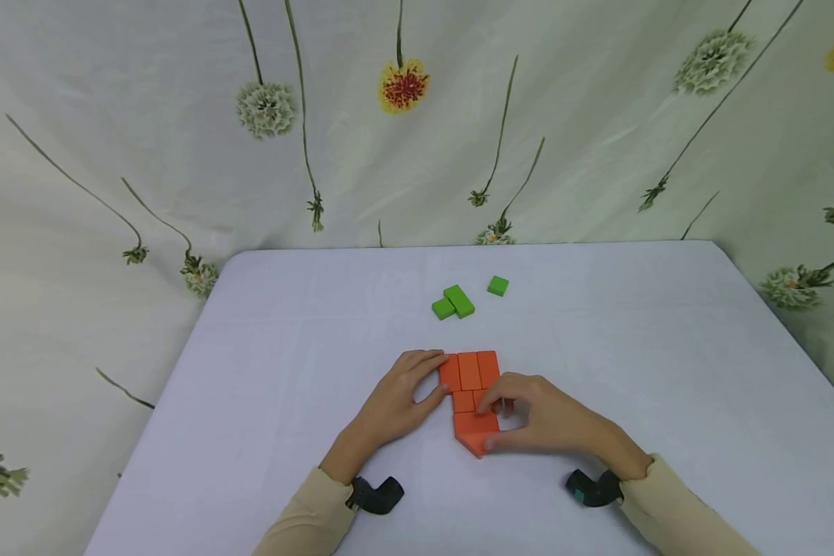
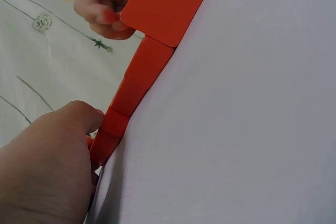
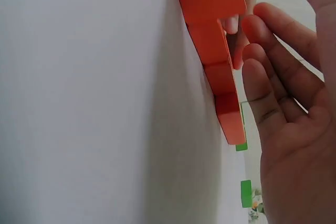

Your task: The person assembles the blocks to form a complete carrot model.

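Orange blocks (image 1: pixel 469 371) lie flat on the table, pressed together into one shape. Its upper row has three upright oblong blocks, with smaller ones below. At the near end sits a wider orange block (image 1: pixel 474 423) above a pointed piece. My left hand (image 1: pixel 396 398) rests at the shape's left side, its fingertips and thumb touching the upper-left block. My right hand (image 1: pixel 545 417) is at the right side, index finger over the smaller blocks and thumb by the pointed end. In the right wrist view its fingers (image 3: pixel 283 51) are loosely extended beside the orange pieces.
Two green blocks (image 1: pixel 459 301) touch each other beyond the orange shape, and another green block (image 1: pixel 498 286) lies apart to their right. A white cloth covers the table (image 1: pixel 632 324). A flowered curtain (image 1: pixel 584 116) hangs behind it. Each wrist wears a black device (image 1: pixel 378 496).
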Demonstrator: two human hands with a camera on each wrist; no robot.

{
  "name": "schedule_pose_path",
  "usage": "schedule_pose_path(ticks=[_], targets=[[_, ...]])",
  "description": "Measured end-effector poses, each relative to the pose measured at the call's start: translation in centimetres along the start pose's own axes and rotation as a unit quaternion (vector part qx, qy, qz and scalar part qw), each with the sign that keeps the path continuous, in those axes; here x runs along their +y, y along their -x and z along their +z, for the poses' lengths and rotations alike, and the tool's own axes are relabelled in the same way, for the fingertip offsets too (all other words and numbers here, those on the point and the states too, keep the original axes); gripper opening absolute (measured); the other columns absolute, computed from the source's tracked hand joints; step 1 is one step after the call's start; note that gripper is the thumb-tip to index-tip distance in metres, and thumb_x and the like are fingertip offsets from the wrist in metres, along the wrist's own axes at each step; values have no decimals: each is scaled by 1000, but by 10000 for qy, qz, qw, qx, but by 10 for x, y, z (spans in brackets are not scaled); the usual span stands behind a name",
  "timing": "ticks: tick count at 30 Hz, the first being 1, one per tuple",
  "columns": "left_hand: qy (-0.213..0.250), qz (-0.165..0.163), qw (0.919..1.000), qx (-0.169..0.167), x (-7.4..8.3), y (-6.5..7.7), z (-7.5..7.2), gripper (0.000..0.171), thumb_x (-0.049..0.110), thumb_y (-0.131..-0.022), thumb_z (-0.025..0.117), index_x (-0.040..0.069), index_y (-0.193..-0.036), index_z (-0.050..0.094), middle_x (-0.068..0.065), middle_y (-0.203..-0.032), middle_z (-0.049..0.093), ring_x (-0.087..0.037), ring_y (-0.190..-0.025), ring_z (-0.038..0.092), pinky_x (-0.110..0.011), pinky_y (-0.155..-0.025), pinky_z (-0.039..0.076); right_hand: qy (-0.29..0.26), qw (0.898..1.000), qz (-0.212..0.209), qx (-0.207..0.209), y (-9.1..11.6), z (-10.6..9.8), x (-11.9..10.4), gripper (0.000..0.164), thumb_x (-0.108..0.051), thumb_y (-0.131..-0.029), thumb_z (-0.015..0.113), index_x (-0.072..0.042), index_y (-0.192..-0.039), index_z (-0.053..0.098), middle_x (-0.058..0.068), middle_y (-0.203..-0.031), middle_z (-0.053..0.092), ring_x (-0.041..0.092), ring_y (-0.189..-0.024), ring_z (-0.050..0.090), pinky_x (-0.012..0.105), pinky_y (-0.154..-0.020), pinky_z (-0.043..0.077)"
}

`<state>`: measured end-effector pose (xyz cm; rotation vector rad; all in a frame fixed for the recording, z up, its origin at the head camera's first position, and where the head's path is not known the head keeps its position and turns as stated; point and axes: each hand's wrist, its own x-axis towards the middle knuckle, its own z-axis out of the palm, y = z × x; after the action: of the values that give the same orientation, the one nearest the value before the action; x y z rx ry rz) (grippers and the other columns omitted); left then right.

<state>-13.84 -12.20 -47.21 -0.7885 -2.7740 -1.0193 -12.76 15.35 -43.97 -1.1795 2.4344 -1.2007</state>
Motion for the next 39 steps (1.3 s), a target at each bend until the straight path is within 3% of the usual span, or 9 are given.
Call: schedule_pose_path(ticks=[11, 21, 28, 39], targets=[[12, -110, 9999, -126, 2, 0, -3, 49, 27, -100, 69, 9, -144, 60, -5, -148, 57, -21, -141, 48, -39, -117, 44, 123, 9932, 128, 1150, -28, -21, 15, 30, -14, -89, 82, -10, -117, 73, 1, -109, 74, 15, -92, 67, 33, -85, 60], [-20, -56, 9999, -91, 0, 0, -1, 49, 27, -100, 70, 8, -144, 60, -6, -148, 58, -22, -140, 49, -40, -116, 45, 404, 9787, 666, 1898, -60, -34, 25, 27, -12, -91, 80, -2, -114, 73, 9, -107, 75, 19, -91, 68, 38, -86, 61], [-31, -68, 9999, -98, 0, 0, -1, 49, 27, -100, 70, 8, -144, 60, -6, -148, 58, -22, -140, 49, -39, -117, 45, 600, 9706, 1024, 2095, -80, -39, 35, 30, -17, -90, 81, 0, -114, 73, 10, -105, 75, 24, -92, 70, 42, -87, 61], [-17, -50, 9999, -118, 0, 0, -2, 49, 28, -100, 69, 8, -144, 60, -6, -148, 57, -22, -141, 48, -40, -117, 43, 686, 9633, 1737, 1927, -104, -44, 52, 33, -23, -93, 77, -2, -118, 72, 15, -106, 73, 29, -97, 69, 43, -90, 59]])
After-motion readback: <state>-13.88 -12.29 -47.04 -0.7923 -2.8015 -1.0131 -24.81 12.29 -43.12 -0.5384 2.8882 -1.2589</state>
